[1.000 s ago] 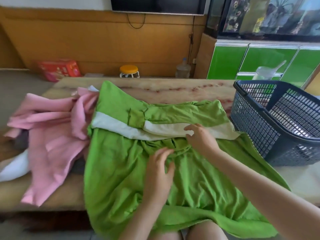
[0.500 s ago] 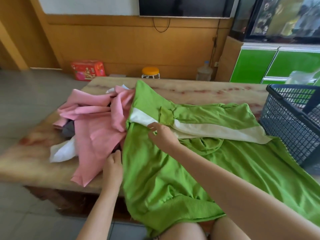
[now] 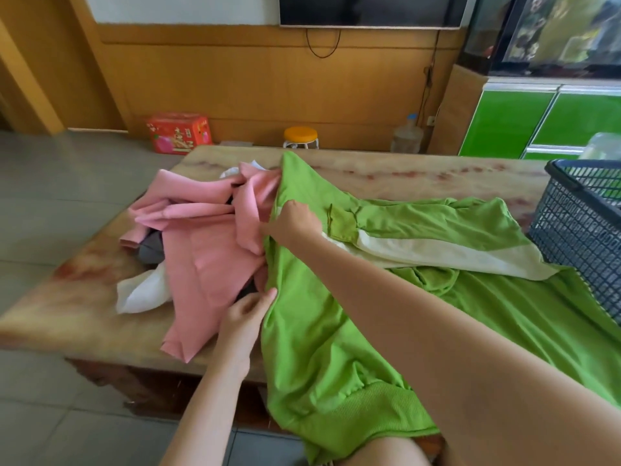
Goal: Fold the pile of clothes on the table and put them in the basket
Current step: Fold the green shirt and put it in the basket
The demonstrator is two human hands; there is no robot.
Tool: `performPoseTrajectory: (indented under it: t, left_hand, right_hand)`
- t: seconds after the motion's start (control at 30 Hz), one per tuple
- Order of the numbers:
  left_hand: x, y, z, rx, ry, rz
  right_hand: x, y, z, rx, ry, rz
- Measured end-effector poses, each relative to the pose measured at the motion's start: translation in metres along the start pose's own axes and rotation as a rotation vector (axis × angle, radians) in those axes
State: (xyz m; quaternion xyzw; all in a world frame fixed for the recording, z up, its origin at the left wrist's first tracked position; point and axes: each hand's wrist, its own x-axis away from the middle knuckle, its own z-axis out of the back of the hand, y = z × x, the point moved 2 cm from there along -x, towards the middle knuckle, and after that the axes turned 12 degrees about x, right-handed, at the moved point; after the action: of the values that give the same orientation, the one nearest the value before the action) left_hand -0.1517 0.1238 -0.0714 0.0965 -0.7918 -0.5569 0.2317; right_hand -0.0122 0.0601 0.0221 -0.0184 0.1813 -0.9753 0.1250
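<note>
Green shirt (image 3: 336, 338) on table (image 3: 67, 317): right hand (image 3: 292, 223) grips its left edge, fingers curled; left hand (image 3: 247, 314) pinches same edge, nearer its hem.

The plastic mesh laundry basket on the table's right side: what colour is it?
The plastic mesh laundry basket is dark navy blue, clearest in the head view.

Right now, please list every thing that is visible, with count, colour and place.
green garment: one, green with white panel, over table's right part
pink garment: one, pink, crumpled to its left
white cloth: one, white, under pink garment
table: one, beige, centre
basket: one, dark, table's right end
red box: one, red, floor by wall
stool: one, orange top, behind table
bottle: one, clear, floor by wall
left hand: one, holds green garment's left edge
right hand: one, grips same edge farther up
</note>
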Motion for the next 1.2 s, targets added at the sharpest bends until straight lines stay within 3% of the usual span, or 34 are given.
performPoseTrajectory:
  t: [0.1,0.2,0.37,0.53,0.77,0.97,1.2]
  left_hand:
    - [0.007,0.016,0.013,-0.143,0.21,-0.293]
    - [0.015,0.029,0.02,-0.285,0.297,-0.526]
    - [0.008,0.007,0.011,-0.192,0.167,-0.266]
    - [0.011,0.014,0.006,-0.207,0.058,-0.194]
    - [0.007,0.028,-0.004,-0.283,-0.008,-0.141]
    - [0.015,0.042,-0.056,-0.26,-0.299,-0.187]
    - [0.027,0.025,-0.177,-0.696,-0.628,-0.107]
  right_hand:
    - [-0.01,0.003,0.001,-0.204,0.041,-0.06]
    - [-0.011,0.013,-0.003,-0.335,0.147,-0.049]
    - [-0.011,0.026,-0.02,-0.326,-0.002,-0.088]
    - [-0.031,0.012,0.005,-0.202,0.142,-0.096]
    - [-0.057,0.01,0.006,-0.106,0.031,-0.135]
    - [-0.065,0.06,0.035,-0.392,0.12,-0.15]
    - [-0.06,0.195,0.058,-0.588,0.185,-0.3]
